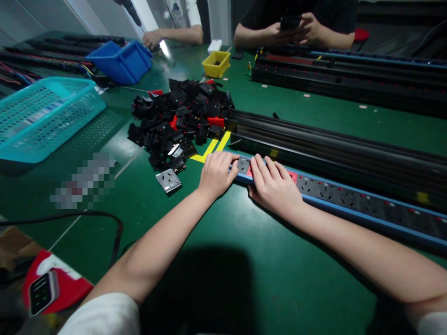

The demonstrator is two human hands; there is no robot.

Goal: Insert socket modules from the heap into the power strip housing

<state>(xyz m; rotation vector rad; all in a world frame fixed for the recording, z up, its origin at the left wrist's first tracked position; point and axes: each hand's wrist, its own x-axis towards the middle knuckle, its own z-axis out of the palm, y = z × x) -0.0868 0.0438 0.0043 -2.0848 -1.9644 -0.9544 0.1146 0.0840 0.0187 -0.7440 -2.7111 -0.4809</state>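
Both of the worker's hands are on a blue-edged socket strip (345, 197), which runs from the left hand (217, 174) out between three and four o'clock over the green tabletop (237, 253), if twelve is straight across from the worker. The left hand is half closed about the strip's near-left end, knuckles bent over it and thumb by the near edge. Just past three o'clock from it, the right hand (277, 188) drapes over red and dark sockets, fingers side by side, thumb along the near side, so the strip sits between fingers and thumb; how hard either squeezes I can't tell from here. At nine o'clock from the left hand a single socket module (168, 181) lies loose, and at eleven there's a heap of black modules (181, 116). Long black rails (331, 144) lie one to two o'clock from the right hand, and at twelve a co-worker (316, 30) holds a dark phone (290, 22).
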